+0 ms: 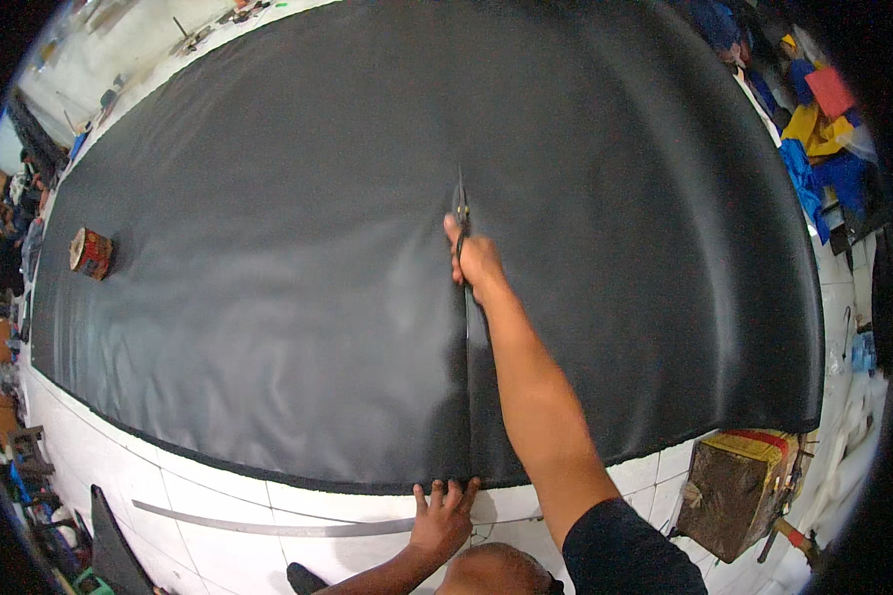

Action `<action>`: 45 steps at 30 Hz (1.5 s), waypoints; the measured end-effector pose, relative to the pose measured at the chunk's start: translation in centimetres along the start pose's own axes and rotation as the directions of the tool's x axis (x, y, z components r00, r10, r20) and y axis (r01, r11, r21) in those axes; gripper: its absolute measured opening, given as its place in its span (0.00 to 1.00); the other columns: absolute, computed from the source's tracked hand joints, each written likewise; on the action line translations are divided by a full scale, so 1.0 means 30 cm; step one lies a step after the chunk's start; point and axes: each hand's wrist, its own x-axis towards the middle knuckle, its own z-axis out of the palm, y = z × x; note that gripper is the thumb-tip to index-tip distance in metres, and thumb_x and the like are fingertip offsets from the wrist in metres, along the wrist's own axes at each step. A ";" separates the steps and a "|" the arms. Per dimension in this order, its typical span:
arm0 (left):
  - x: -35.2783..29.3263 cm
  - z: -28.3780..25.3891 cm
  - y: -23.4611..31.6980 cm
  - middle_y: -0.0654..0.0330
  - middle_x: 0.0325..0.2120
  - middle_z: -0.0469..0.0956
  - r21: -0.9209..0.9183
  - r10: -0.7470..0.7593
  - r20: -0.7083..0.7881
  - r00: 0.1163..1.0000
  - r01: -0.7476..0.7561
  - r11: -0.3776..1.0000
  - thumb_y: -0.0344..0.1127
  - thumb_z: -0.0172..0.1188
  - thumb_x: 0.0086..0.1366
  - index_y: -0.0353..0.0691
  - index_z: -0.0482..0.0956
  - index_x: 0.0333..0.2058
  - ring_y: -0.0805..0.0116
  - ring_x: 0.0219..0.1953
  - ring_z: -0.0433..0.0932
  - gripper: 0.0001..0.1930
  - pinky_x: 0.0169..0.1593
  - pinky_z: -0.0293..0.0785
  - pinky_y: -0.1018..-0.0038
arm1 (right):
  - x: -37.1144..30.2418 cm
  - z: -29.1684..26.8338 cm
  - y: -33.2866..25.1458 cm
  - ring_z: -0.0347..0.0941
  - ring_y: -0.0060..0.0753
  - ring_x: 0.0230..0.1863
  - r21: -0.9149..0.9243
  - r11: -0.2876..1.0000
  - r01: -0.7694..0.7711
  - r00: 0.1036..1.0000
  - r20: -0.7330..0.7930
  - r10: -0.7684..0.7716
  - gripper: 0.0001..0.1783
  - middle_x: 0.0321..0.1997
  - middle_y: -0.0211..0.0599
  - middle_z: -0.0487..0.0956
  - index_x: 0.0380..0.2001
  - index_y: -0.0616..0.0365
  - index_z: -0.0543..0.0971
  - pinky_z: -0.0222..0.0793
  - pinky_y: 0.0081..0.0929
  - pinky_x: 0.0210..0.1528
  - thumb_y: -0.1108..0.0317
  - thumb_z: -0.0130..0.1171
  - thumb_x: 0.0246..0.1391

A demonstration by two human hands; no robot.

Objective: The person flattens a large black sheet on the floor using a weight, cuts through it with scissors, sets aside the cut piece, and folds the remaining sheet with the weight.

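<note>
A wide sheet of black, leather-like material (268, 327) covers most of the floor ahead of me. My right hand (476, 260) grips a pair of scissors (461, 203), stretched far out over the middle of the sheet. Their blades point away from me and look nearly closed. From the scissors a straight slit (467, 397) runs back to the near edge. My left hand (443, 521) lies at that near edge beside the slit, its fingers spread and the tips touching the material. Nothing is held in it.
A small red and brown cylinder (91, 254) stands on the sheet at the left. On the white tiled floor (208, 506) lies a long grey metal strip (268, 529). A worn box (734, 486) sits at the near right corner. Blue and yellow fabrics (824, 149) are heaped at the far right.
</note>
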 end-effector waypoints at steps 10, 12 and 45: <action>0.025 -0.041 -0.011 0.46 0.55 0.64 0.100 -0.017 0.048 0.999 0.012 0.995 0.47 0.56 0.61 0.50 0.56 0.68 0.42 0.59 0.65 0.37 0.57 0.59 0.32 | 0.163 0.019 -0.090 0.65 0.23 0.15 0.123 0.990 0.067 0.997 0.037 -0.072 0.31 0.17 0.28 0.69 0.23 0.58 0.73 0.63 0.25 0.19 0.37 0.62 0.53; 0.092 -0.200 -0.019 0.47 0.52 0.67 -0.177 -0.060 0.269 0.961 0.111 0.978 0.52 0.58 0.60 0.46 0.59 0.66 0.46 0.56 0.68 0.38 0.56 0.66 0.41 | 0.167 0.018 -0.091 0.65 0.23 0.15 0.114 0.992 0.053 0.997 0.044 -0.058 0.31 0.17 0.28 0.70 0.23 0.58 0.73 0.63 0.25 0.19 0.37 0.63 0.52; 0.972 -0.486 -0.478 0.46 0.61 0.63 -0.136 -0.211 -0.528 0.822 0.163 0.977 0.61 0.62 0.53 0.45 0.71 0.59 0.43 0.67 0.56 0.38 0.66 0.47 0.39 | 0.247 0.001 -0.255 0.64 0.22 0.17 -0.049 0.985 -0.166 0.982 0.078 0.170 0.29 0.16 0.27 0.68 0.26 0.56 0.71 0.59 0.25 0.21 0.39 0.51 0.62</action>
